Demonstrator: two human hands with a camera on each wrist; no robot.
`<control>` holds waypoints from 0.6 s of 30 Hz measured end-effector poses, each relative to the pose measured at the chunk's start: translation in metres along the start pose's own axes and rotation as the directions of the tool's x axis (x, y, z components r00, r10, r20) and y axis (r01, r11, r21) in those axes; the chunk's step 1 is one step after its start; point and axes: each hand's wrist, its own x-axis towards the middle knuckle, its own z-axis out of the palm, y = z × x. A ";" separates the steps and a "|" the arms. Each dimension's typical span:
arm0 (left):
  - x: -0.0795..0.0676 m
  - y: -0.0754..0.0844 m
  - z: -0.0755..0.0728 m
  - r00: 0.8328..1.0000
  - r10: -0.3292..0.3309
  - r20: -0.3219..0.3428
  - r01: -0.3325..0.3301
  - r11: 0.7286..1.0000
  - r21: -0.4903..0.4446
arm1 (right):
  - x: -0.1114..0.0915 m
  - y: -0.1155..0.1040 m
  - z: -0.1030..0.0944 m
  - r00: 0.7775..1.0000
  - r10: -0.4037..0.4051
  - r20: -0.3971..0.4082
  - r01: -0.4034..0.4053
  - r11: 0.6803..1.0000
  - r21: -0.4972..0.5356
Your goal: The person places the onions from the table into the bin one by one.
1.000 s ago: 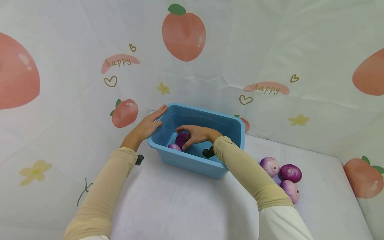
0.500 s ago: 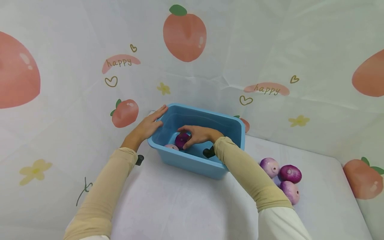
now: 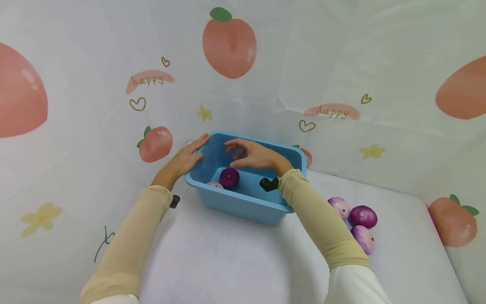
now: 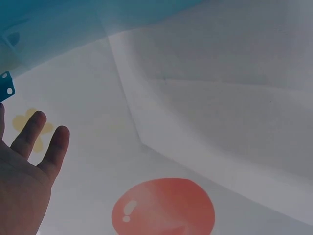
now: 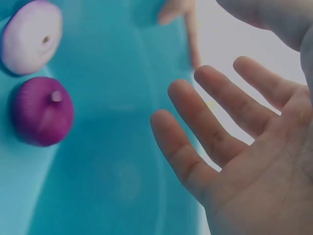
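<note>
A blue plastic tub (image 3: pixel 243 207) stands on the white cloth. Inside, at its left end, lie a dark purple onion (image 3: pixel 229 178) and a pale purple onion (image 3: pixel 215 185), the pale one partly hidden by the near wall. Both show side by side in the right wrist view, the dark onion (image 5: pixel 44 111) with a short stub. My left hand (image 3: pixel 186 158) rests on the tub's left rim with its fingers straight. Over the tub, above the dark onion and apart from it, my right hand (image 3: pixel 256 155) is spread and holds nothing.
To the right of the tub, partly behind the right sleeve, sit a dark purple onion (image 3: pixel 363 216) and two pale ones, the nearer pale onion (image 3: pixel 363 239) in front. A white cloth backdrop (image 3: pixel 273 55) with printed fruit rises close behind the tub.
My right hand has let go of the dark onion and lifted up and away from it, fingers spreading. The dark onion stays in the tub. My left hand keeps its place on the rim.
</note>
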 end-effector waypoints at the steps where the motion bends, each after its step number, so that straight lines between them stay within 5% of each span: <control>1: 0.001 0.000 0.001 1.000 0.000 -0.002 0.000 1.000 0.005 | -0.005 -0.002 -0.003 1.000 -0.014 -0.016 0.014 1.000 0.005; 9: 0.002 0.003 -0.001 1.000 0.002 -0.006 -0.002 1.000 0.026 | -0.060 -0.008 -0.034 0.983 -0.056 -0.176 0.055 0.998 -0.008; 18: 0.003 0.004 0.003 1.000 0.001 -0.002 -0.001 1.000 0.030 | -0.136 0.011 -0.061 0.912 0.020 -0.409 -0.055 0.996 -0.074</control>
